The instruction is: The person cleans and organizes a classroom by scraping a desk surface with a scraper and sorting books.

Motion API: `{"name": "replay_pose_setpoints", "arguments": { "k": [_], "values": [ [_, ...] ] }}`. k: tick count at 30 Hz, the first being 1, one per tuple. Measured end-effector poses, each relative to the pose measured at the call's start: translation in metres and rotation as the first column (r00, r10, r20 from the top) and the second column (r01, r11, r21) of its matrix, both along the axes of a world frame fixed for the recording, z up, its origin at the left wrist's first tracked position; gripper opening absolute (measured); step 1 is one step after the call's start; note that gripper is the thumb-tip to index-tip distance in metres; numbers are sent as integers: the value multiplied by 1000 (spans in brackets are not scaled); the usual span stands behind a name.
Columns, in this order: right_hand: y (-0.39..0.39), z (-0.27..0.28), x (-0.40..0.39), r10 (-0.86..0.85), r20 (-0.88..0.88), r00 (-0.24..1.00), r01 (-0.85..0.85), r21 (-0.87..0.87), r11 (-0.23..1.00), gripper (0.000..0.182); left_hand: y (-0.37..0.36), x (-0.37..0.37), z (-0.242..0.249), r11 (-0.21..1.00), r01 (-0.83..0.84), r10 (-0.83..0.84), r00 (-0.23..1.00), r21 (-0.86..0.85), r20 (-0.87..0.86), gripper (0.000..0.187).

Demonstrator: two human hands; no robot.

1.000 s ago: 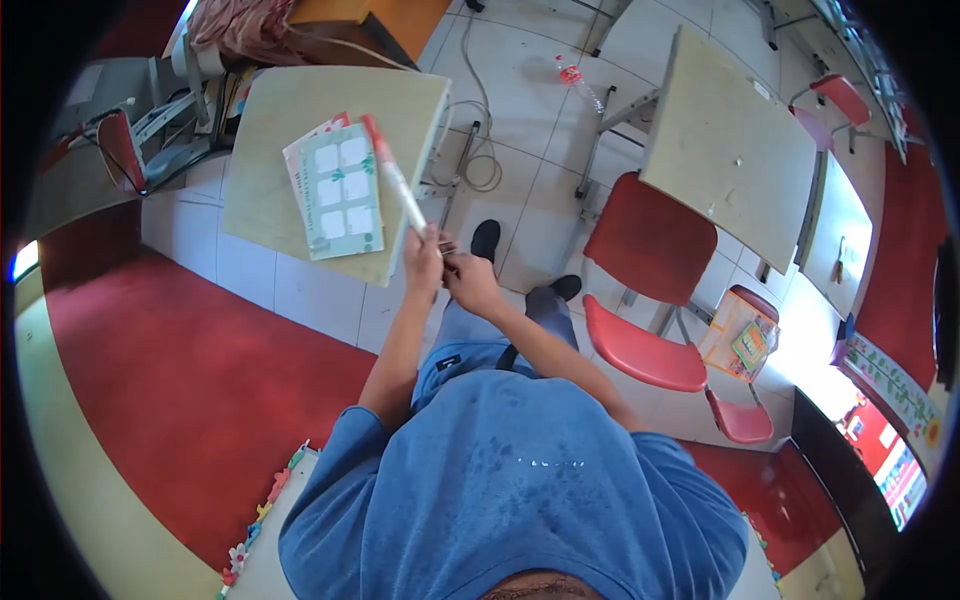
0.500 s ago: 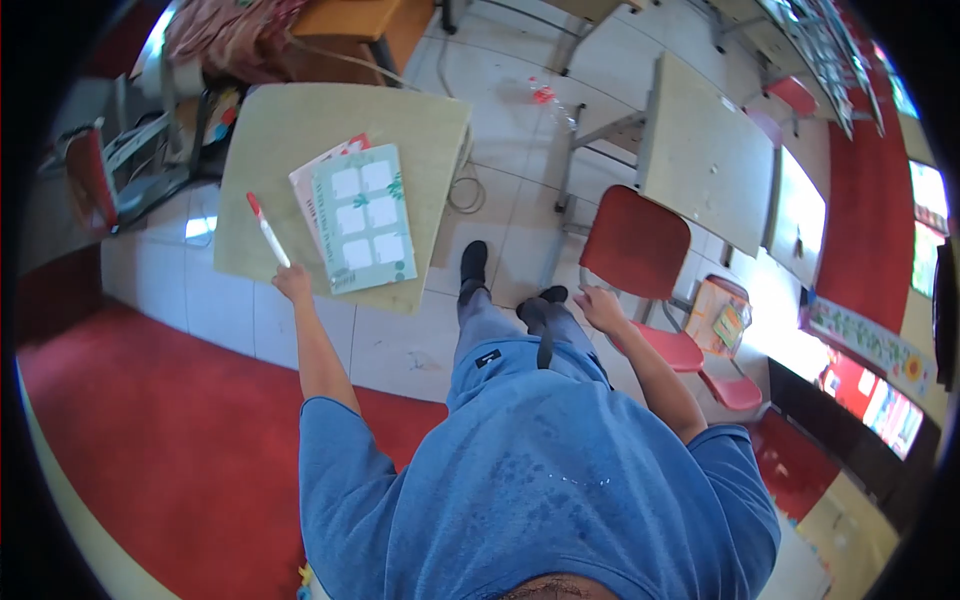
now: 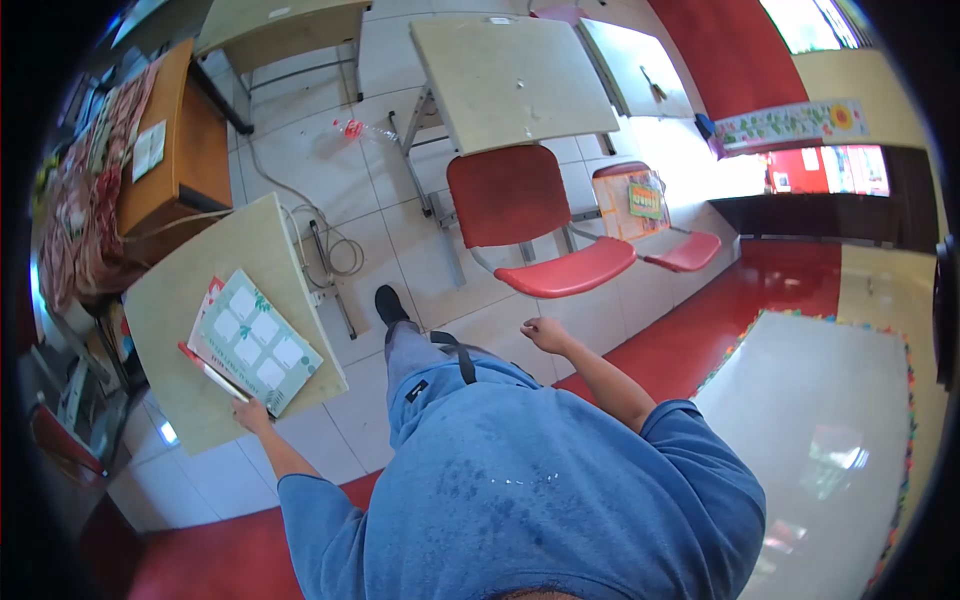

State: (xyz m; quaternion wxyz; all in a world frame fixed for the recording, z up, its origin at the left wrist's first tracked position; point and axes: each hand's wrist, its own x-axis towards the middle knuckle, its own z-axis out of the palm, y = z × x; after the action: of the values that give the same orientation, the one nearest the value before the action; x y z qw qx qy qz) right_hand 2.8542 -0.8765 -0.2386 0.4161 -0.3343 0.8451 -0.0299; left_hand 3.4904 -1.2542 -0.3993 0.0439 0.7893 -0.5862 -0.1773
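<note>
My left hand (image 3: pixel 250 412) is closed around one end of a long white stick (image 3: pixel 225 382) with a red end; its exact kind is too small to tell. The stick lies over or just above the left edge of a green-and-white booklet (image 3: pixel 257 342) with pale square panels. Under that booklet, a pinkish one with a red corner (image 3: pixel 212 292) sticks out. Both rest on a pale desk (image 3: pixel 180 300) at my left. My right hand (image 3: pixel 545 334) is held in the air before my waist, fingers curled, and nothing shows in it.
A red chair (image 3: pixel 508 197) stands ahead by another pale desk (image 3: pixel 510 80). Behind it, a second chair (image 3: pixel 685 252) carries a printed bag. A cable (image 3: pixel 345 255) coils on the tiles near a plastic bottle (image 3: pixel 355 130). A whiteboard (image 3: pixel 810 430) is at right.
My view has turned right, so the desk and booklets appear further left and lower. The white stick stays in my left hand and now crosses the booklet's edge. The whiteboard has come into view.
</note>
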Motion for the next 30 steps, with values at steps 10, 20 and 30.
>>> {"name": "replay_pose_setpoints", "arguments": {
  "k": [10,20,30],
  "values": [
    [152,-29,38,-415,-34,909,397,-228,889,29,-3,-101,137,823,291,-151,940,-488,304,65],
    [312,-39,91,-758,-194,623,722,-230,652,36,15,-430,127,420,595,-811,585,-685,11,60],
    [357,-116,136,-982,-104,155,986,-49,161,24,301,-740,175,-511,858,-759,-475,-44,-444,47]
  ]
}}
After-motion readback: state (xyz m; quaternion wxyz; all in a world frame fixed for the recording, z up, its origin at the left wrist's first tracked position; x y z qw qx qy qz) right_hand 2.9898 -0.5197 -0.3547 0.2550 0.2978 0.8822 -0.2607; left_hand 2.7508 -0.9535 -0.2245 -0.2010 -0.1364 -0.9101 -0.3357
